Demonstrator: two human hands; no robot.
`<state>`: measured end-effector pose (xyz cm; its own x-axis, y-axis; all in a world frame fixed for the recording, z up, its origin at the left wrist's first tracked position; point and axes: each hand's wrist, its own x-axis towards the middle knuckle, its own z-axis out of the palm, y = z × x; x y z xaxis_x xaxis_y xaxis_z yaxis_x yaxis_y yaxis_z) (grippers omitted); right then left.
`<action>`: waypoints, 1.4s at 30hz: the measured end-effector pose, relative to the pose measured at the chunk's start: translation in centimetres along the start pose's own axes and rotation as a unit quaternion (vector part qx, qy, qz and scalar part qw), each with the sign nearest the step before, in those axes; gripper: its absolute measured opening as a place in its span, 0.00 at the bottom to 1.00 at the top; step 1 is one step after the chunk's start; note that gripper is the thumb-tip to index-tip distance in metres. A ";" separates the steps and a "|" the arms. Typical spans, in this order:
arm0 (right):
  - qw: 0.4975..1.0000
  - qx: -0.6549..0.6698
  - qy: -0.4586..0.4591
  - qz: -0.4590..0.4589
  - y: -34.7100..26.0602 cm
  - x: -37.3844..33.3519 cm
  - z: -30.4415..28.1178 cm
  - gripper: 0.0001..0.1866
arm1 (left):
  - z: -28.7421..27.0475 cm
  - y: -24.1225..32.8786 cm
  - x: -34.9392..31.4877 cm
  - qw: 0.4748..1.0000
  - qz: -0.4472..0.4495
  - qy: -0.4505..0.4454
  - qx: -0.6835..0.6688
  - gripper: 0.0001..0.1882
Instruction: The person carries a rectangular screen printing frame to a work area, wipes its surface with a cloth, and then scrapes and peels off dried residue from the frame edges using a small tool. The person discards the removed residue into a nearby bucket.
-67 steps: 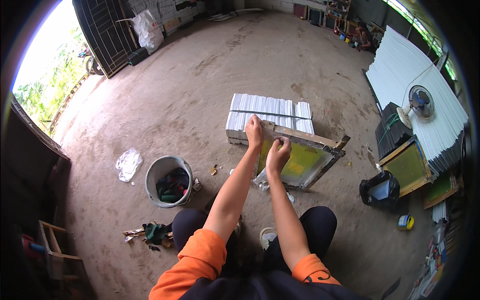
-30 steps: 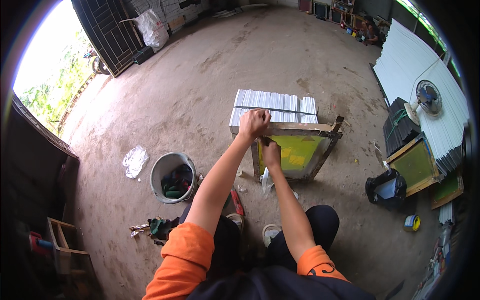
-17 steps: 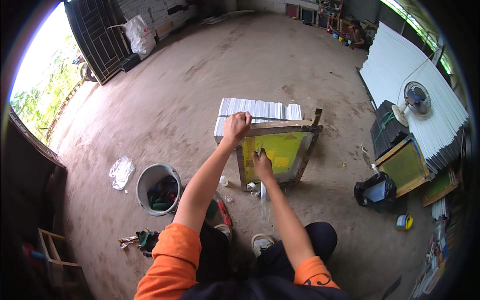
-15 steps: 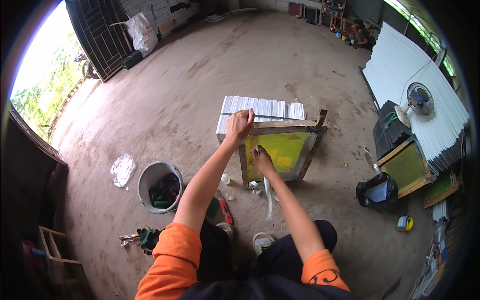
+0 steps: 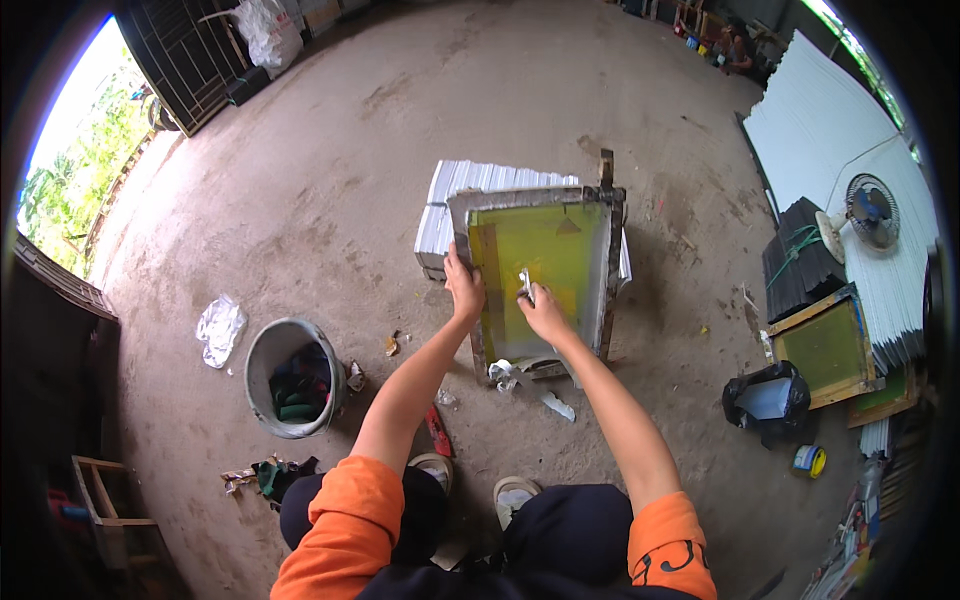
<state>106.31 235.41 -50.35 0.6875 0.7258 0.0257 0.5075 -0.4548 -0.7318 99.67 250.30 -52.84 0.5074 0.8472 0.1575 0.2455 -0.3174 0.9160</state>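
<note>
Here's the left hand, set against the left edge of a rectangular screen with a worn, greyish frame and translucent yellow-green mesh; whether those fingers close right round the edge, I can't tell. Over on the mesh, the right hand is closed, thumb and fingers pinching a small, crumpled whitish piece just left of the screen's middle.

The screen itself sits straight ahead, between the two knees and a thick stack of white sheets bound with a dark strap. It's tilted, its far end covering much of that stack. Down at its near edge, a crumpled whitish scrap lies at the left corner, and a torn pale strip rests on the brown floor close by.

Nearer, a long red object lies just ahead of the left shoe. Off to the left stands a grey round bucket with dark and coloured contents; to the right, a black plastic bag sits before another yellow-green screen with a wooden frame. Far right, another person is low to the floor.
</note>
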 end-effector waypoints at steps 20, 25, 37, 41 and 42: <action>0.955 -0.184 -0.229 -0.039 3.1 -5.1 8.4 0.20 | 0.9 -6.2 0.5 0.997 0.074 0.013 0.028 0.32; 0.968 -0.184 -0.152 -0.076 3.9 -6.7 7.3 0.11 | 0.6 -8.1 -10.6 0.990 0.005 0.048 0.136 0.37; 0.941 -0.314 -0.116 -0.043 5.7 -4.2 -5.4 0.14 | -2.1 -11.0 -11.0 0.991 0.038 -0.043 0.121 0.34; 0.986 -0.166 -0.034 -0.010 7.3 -4.7 -6.4 0.16 | -1.9 -10.8 -11.0 0.986 0.048 -0.049 0.152 0.36; 0.993 -0.115 0.005 -0.033 8.5 -5.2 -6.2 0.16 | -1.7 -10.6 -11.0 0.985 0.054 -0.048 0.157 0.37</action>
<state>110.34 224.56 -52.49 0.6541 0.7525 0.0763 0.6557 -0.5138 -0.5532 90.05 245.04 -63.66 0.6168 0.7620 0.1973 0.4221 -0.5318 0.7342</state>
